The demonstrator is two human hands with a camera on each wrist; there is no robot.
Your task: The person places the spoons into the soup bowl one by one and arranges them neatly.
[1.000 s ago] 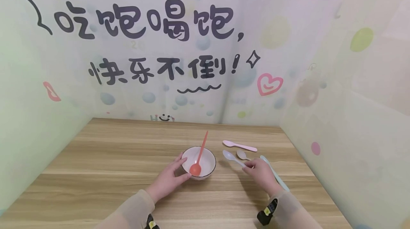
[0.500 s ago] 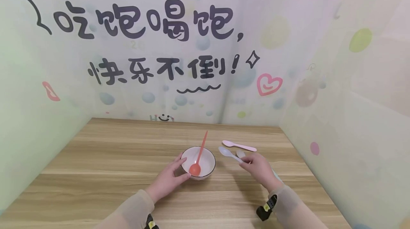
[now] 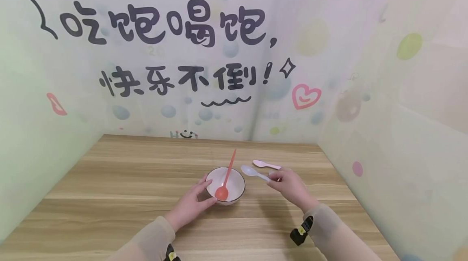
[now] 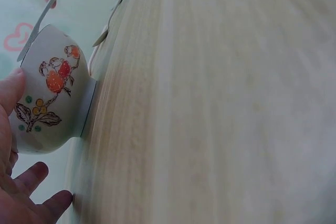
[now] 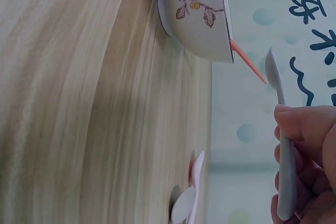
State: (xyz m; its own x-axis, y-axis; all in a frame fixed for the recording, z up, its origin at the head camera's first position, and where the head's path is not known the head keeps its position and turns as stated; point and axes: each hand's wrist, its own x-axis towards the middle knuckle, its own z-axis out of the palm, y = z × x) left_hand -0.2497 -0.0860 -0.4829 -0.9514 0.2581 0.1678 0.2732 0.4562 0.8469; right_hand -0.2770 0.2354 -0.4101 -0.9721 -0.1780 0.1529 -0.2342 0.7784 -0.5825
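Observation:
A white bowl (image 3: 237,186) with a dark rim stands on the wooden table, fruit and leaves painted on its outside (image 4: 58,87). My left hand (image 3: 191,204) holds it at the left and near rim by thumb and fingertips; other fingers (image 4: 58,203) spread below. An orange spoon (image 3: 222,193) leans inside, its handle rising past the far rim. My right hand (image 3: 290,188) pinches a pale blue spoon (image 3: 250,170) by its handle, raised above the table. That spoon's head points left, close to the bowl's right rim but apart from it in the head view.
A pink spoon (image 3: 261,164) lies behind my right hand, partly covered by it. Beside it lies a pale spoon (image 5: 182,204), mostly hidden in the head view. The wooden table (image 3: 128,180) meets a printed wall (image 3: 164,123) at the back and walls on both sides.
My right hand has moved left with the pale blue spoon, bringing its head towards the bowl. It now covers part of the pink spoon. My left hand and the bowl stay put.

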